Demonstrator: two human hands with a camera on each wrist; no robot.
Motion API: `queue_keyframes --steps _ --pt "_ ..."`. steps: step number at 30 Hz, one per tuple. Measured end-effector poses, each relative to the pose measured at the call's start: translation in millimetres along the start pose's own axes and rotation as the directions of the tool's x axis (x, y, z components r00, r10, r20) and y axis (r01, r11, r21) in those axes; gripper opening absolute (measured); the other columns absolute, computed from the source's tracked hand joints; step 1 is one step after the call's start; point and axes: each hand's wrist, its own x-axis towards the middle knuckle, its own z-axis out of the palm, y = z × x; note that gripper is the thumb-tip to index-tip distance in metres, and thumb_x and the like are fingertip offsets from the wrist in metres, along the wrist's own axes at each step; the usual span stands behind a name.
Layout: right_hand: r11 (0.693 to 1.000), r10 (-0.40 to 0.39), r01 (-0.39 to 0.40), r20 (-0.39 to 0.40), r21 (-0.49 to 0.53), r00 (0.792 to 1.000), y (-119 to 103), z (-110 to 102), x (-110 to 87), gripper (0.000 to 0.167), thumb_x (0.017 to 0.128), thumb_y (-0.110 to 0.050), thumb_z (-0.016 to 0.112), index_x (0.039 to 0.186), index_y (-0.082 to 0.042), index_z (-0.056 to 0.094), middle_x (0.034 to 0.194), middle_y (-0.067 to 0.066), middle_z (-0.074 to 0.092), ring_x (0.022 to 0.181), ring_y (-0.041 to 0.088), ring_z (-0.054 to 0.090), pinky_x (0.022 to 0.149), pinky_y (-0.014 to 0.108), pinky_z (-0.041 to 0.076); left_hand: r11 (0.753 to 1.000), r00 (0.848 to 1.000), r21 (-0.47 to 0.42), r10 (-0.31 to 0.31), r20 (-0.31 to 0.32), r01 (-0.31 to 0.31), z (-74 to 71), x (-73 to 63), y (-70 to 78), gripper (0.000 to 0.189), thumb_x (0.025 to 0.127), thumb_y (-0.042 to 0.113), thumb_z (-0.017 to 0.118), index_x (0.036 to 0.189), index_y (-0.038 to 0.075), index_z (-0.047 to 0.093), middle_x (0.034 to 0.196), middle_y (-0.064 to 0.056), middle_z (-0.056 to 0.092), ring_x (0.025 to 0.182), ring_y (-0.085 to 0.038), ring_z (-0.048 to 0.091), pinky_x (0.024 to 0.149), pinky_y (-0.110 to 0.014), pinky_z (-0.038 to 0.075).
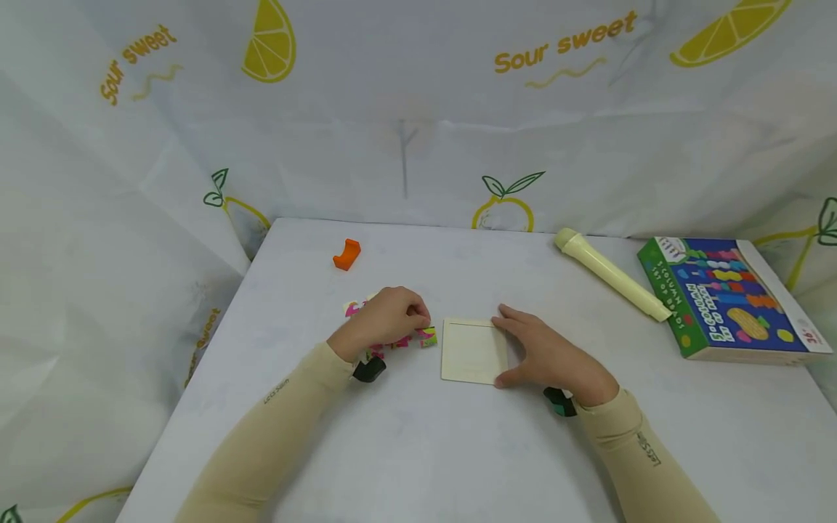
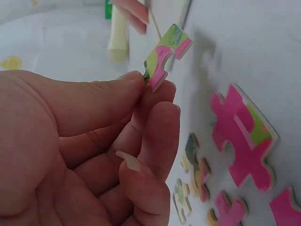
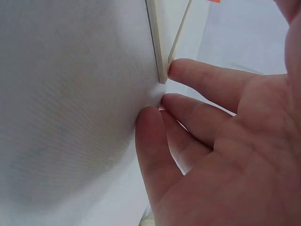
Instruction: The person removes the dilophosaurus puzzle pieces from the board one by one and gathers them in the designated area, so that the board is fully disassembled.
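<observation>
My left hand [image 1: 384, 317] pinches a pink and green jigsaw puzzle piece [image 2: 162, 52] between thumb and forefinger, its other fingers curled below. In the head view this hand is just left of a cream, square puzzle tray [image 1: 474, 354] with a raised rim. Several loose puzzle pieces [image 2: 244, 141], mostly pink with some green, lie on the table under and beside the left hand, which partly hides them in the head view. At the tray's right side, my right hand [image 1: 549, 356] spreads its fairly straight fingers, with fingertips [image 3: 181, 69] right at the edge.
An orange curved block [image 1: 347, 254] sits toward the back left of the white table [image 1: 405, 450]. Toward the back right lies a pale yellow tube [image 1: 611, 272] with a rounded end, next to a colourful bead-set box [image 1: 735, 301]. A printed white cloth [image 1: 366, 145] hangs behind.
</observation>
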Motion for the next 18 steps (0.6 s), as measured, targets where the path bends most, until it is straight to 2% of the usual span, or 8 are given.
queue_keyframes --steps 7,12,14,18 --pt "1.000 -0.010 0.010 -0.009 0.003 1.000 1.4 1.4 0.1 0.105 0.078 -0.033 0.099 0.161 0.001 0.045 0.178 0.024 0.025 0.163 0.050 0.025 0.127 0.066 0.031 1.000 1.000 0.001 -0.031 0.002 0.031 -5.1 1.9 -7.0 0.013 0.104 0.023 0.073 0.099 0.014 0.081 0.091 0.004 0.077 0.076 -0.014 0.062 0.071 -0.028 0.052" --pt "1.000 -0.015 0.015 -0.015 -0.008 1.000 0.9 1.9 0.9 0.105 0.077 -0.033 0.100 0.160 0.001 0.046 0.177 0.025 0.026 0.162 0.051 0.026 0.127 0.066 0.031 0.999 0.999 0.038 -0.033 -0.013 0.034 -2.4 6.7 -9.4 0.012 0.105 0.023 0.073 0.100 0.015 0.081 0.089 0.004 0.075 0.079 -0.015 0.062 0.077 -0.029 0.053" --pt "1.000 -0.016 0.016 -0.011 -0.011 1.000 0.4 2.2 1.4 0.105 0.077 -0.033 0.099 0.161 0.001 0.045 0.177 0.025 0.025 0.162 0.051 0.025 0.127 0.067 0.031 0.998 0.999 0.057 -0.035 -0.033 0.037 -1.4 6.8 -10.4 0.012 0.105 0.023 0.072 0.103 0.015 0.080 0.091 0.004 0.074 0.081 -0.014 0.063 0.079 -0.029 0.054" --pt "1.000 -0.015 0.015 0.004 -0.006 1.000 0.4 1.4 2.3 0.106 0.079 -0.034 0.098 0.162 0.001 0.042 0.177 0.024 0.024 0.163 0.050 0.024 0.127 0.067 0.030 0.995 0.991 0.079 -0.056 -0.119 0.066 -3.8 0.0 -14.3 0.015 0.107 0.025 0.070 0.113 0.014 0.078 0.098 0.003 0.075 0.084 -0.014 0.064 0.080 -0.030 0.055"
